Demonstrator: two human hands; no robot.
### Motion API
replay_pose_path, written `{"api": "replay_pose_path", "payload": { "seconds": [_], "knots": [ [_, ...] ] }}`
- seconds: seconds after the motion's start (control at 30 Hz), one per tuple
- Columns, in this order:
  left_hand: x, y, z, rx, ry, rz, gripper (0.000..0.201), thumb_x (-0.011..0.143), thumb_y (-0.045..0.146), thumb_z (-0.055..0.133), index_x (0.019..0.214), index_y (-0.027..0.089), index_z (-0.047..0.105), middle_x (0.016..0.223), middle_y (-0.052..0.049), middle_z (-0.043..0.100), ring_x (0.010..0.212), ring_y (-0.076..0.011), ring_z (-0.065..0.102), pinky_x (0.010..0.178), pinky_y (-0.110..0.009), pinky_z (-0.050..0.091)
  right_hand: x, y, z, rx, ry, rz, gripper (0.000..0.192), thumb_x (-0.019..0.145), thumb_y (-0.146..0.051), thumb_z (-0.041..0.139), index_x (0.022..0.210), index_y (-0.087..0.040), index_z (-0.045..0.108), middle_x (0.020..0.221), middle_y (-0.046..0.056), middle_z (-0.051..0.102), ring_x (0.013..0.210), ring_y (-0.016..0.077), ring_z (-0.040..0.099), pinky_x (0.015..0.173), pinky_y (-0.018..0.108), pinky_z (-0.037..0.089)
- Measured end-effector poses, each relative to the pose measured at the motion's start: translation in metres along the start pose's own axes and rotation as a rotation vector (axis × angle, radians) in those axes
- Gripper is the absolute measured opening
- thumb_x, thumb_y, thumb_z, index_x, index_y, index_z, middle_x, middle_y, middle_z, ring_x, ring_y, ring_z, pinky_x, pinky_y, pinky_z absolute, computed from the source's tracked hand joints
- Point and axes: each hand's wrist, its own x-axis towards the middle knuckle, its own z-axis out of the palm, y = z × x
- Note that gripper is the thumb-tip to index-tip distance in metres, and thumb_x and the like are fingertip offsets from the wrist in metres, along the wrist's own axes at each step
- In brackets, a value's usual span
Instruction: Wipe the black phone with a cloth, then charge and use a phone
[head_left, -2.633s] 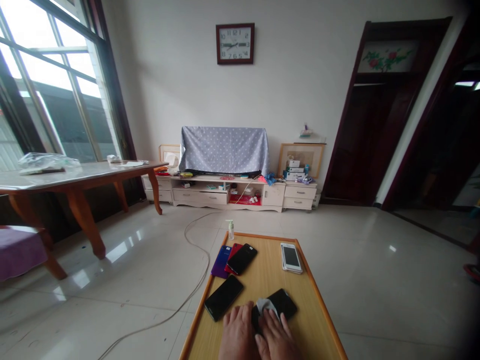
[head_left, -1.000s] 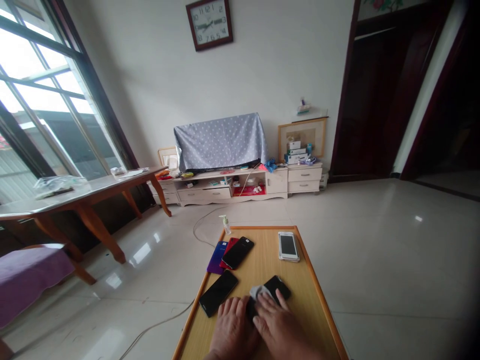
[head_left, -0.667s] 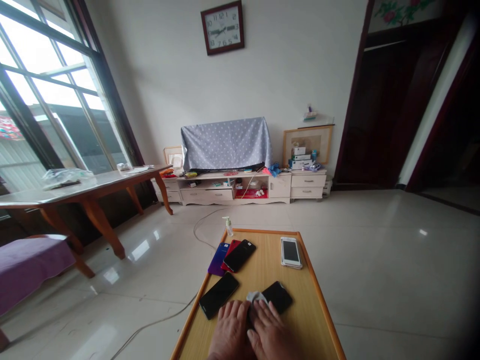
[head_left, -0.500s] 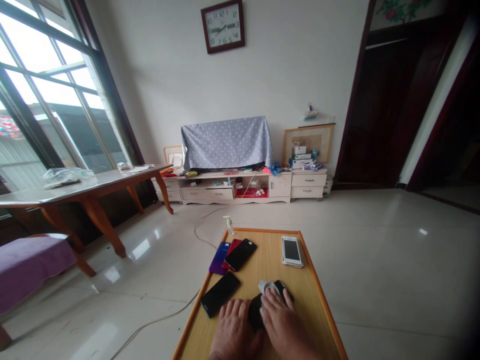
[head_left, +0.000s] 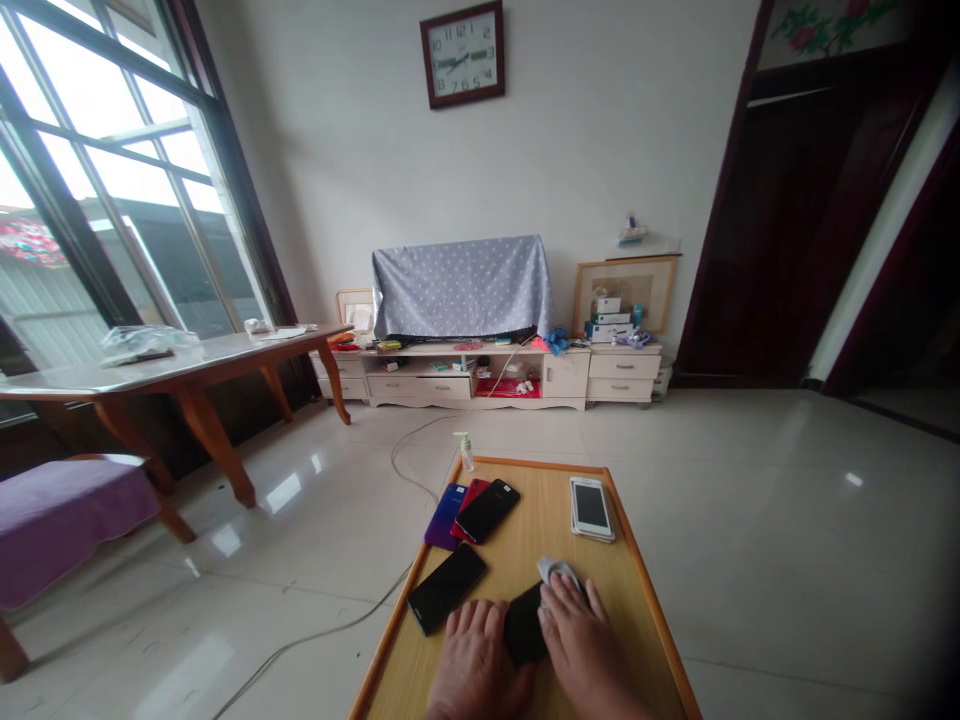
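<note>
A black phone (head_left: pixel 525 626) lies face up near the front of a low wooden table (head_left: pixel 538 546). My left hand (head_left: pixel 473 660) lies flat on the table against the phone's near left end, fingers together. My right hand (head_left: pixel 581 640) presses a small pale cloth (head_left: pixel 553 570) onto the phone's far end and covers most of the screen. To the left lies another black phone (head_left: pixel 447 588).
Further back on the table lie a purple, a red and a black phone (head_left: pixel 487 509) overlapping, a stack of white phones (head_left: pixel 591 508) and a small pump bottle (head_left: pixel 466 453). A white cable (head_left: pixel 390 585) runs over the tiled floor. A dining table (head_left: pixel 161 372) stands at the left.
My right hand with the cloth has slid along the phone from its near end to its far end. My left hand has stayed at the phone's near left end. The camera has shifted slightly.
</note>
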Motion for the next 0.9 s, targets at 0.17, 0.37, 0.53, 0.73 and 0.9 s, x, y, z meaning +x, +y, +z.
{"api": "replay_pose_path", "payload": {
  "seconds": [0.17,0.37,0.53,0.73,0.9],
  "knots": [
    [-0.001,-0.004,-0.001,-0.011,-0.023,-0.027,0.067,0.077,0.054,0.061,0.137,0.024,0.057,0.128,-0.010,0.064,0.121,-0.0311,0.051,0.110,-0.044,0.031,-0.001,-0.016,0.003,-0.037,-0.039,0.034,0.056,0.105,-0.047,0.033,0.143,-0.012,0.058,0.153,0.015,0.048,0.145,0.0348,0.043,0.121,0.060,0.032],
    [-0.003,-0.011,0.001,-0.011,-0.047,-0.017,0.068,0.084,0.049,0.052,0.146,0.021,0.049,0.134,-0.010,0.062,0.123,-0.0303,0.051,0.112,-0.044,0.028,-0.005,-0.046,0.011,0.055,-0.158,-0.091,0.054,0.107,-0.045,0.028,0.148,-0.020,0.052,0.154,0.009,0.047,0.146,0.0304,0.041,0.122,0.057,0.031],
    [-0.008,-0.008,-0.005,-0.031,0.008,-0.005,0.074,0.081,0.058,0.056,0.144,0.019,0.052,0.134,-0.011,0.063,0.123,-0.0307,0.051,0.112,-0.043,0.029,0.014,-0.045,0.004,-0.033,-0.032,0.088,0.052,0.106,-0.039,0.031,0.141,-0.014,0.060,0.151,0.015,0.052,0.145,0.0312,0.043,0.124,0.057,0.025],
    [-0.009,-0.019,-0.005,-0.006,-0.080,-0.010,0.072,0.087,0.047,0.048,0.153,0.018,0.042,0.142,-0.011,0.058,0.126,-0.0312,0.050,0.113,-0.045,0.028,-0.006,-0.070,0.028,-0.002,-0.105,-0.031,0.049,0.104,-0.032,0.035,0.147,-0.021,0.054,0.152,0.010,0.049,0.144,0.0303,0.045,0.122,0.052,0.035],
    [-0.010,-0.027,-0.006,-0.014,-0.099,-0.017,0.070,0.090,0.042,0.042,0.156,0.018,0.036,0.145,-0.011,0.056,0.131,-0.0305,0.046,0.115,-0.045,0.026,-0.031,-0.063,0.042,-0.017,-0.198,-0.126,0.050,0.105,-0.042,0.034,0.145,-0.021,0.056,0.150,0.012,0.049,0.140,0.0345,0.047,0.116,0.056,0.042]
  ]
}}
